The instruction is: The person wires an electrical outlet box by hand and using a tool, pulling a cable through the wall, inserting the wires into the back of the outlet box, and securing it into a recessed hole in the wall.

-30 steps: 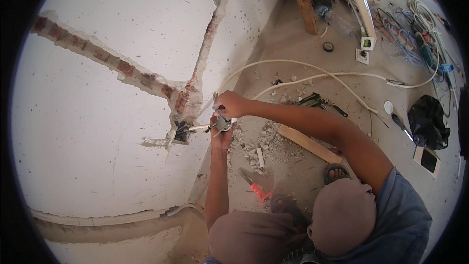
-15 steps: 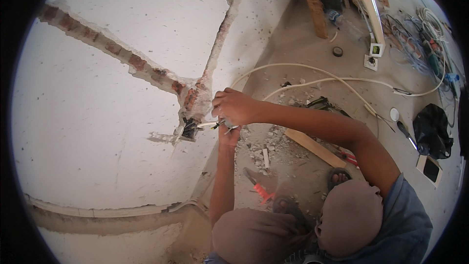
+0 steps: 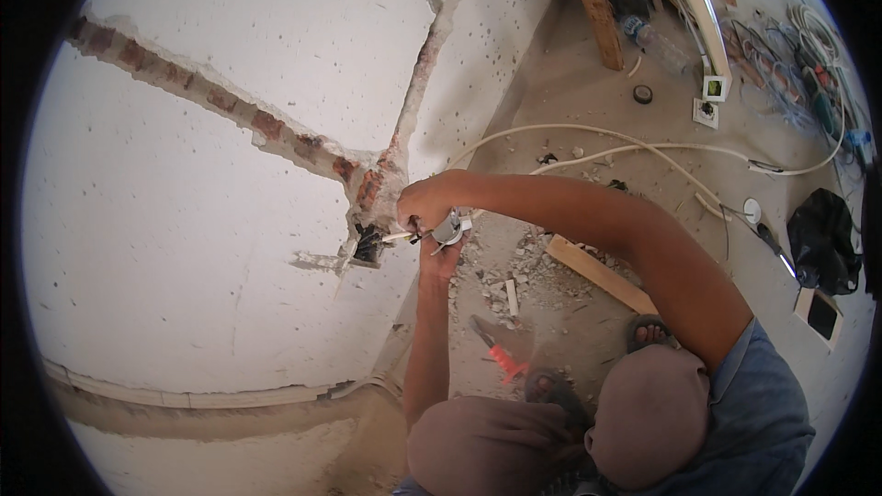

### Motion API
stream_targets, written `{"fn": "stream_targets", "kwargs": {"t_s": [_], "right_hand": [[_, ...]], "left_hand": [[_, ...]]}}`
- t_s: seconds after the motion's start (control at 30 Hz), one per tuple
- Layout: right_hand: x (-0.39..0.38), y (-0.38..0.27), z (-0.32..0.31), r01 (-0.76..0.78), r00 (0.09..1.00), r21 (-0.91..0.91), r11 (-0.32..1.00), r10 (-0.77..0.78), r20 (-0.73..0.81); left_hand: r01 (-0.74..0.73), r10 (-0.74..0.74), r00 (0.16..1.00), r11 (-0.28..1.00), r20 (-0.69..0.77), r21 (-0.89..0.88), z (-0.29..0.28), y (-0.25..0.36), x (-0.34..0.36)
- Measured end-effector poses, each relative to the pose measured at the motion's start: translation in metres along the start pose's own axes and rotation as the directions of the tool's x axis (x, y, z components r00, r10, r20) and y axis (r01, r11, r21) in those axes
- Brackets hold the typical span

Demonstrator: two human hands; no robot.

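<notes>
My left hand [image 3: 445,262] is closed from below around a round white-and-grey fitting [image 3: 448,228] that looks like a wall socket insert. Pale and dark wires [image 3: 397,237] run from the fitting's side to the recessed wall box [image 3: 367,248] in the chiselled wall. Just above it, my right hand [image 3: 426,199] has its fingers curled close to the wires and the fitting. What those fingertips pinch is hidden.
Chased grooves [image 3: 220,99] cut the white wall [image 3: 184,220]. Rubble [image 3: 528,266], a wooden plank [image 3: 597,274] and a red-handled tool [image 3: 503,358] lie on the floor. Pale cable [image 3: 588,131] loops behind my right arm. A black bag [image 3: 822,241] sits at the right.
My right hand has turned and shifted slightly down, uncovering more of the fitting. The green-and-black tool by the rubble is now hidden behind my right forearm. The view has shifted slightly.
</notes>
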State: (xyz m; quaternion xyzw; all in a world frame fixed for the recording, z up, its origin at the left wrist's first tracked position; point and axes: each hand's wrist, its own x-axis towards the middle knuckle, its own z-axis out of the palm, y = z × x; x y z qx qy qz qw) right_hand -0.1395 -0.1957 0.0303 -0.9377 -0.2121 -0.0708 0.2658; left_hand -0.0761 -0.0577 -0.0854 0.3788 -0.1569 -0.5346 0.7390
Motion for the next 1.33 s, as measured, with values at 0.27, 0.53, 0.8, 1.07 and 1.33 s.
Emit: {"fn": "stream_targets", "kwargs": {"t_s": [0.27, 0.53, 0.8, 1.07, 1.33], "right_hand": [[-0.015, 0.025, -0.006, -0.042, 0.992, 0.052, 0.998, 0.048, -0.121], [-0.003, -0.021, -0.011, -0.118, 0.99, -0.146, 0.982, 0.106, -0.088], [-0.057, -0.04, 0.007, -0.165, 0.94, -0.428, 0.889, 0.01, -0.342], [-0.02, -0.048, 0.001, -0.112, 0.978, -0.226, 0.968, 0.067, -0.195], [0.012, 0.013, -0.002, -0.059, 0.987, 0.082, 0.995, 0.046, 0.153]], "left_hand": [[0.052, -0.052, 0.999, 0.989, 0.008, -0.139, 0.007, 0.006, -0.003], [0.01, -0.01, 1.0, 0.999, 0.012, 0.032, 0.002, 0.002, -0.003], [0.035, -0.036, 0.999, 0.997, -0.018, -0.07, -0.002, 0.003, -0.003], [-0.037, 0.035, 0.999, 0.997, 0.026, 0.061, -0.003, -0.002, -0.004], [0.015, -0.015, 1.0, 1.0, 0.022, 0.001, -0.008, 0.001, -0.004]]}}
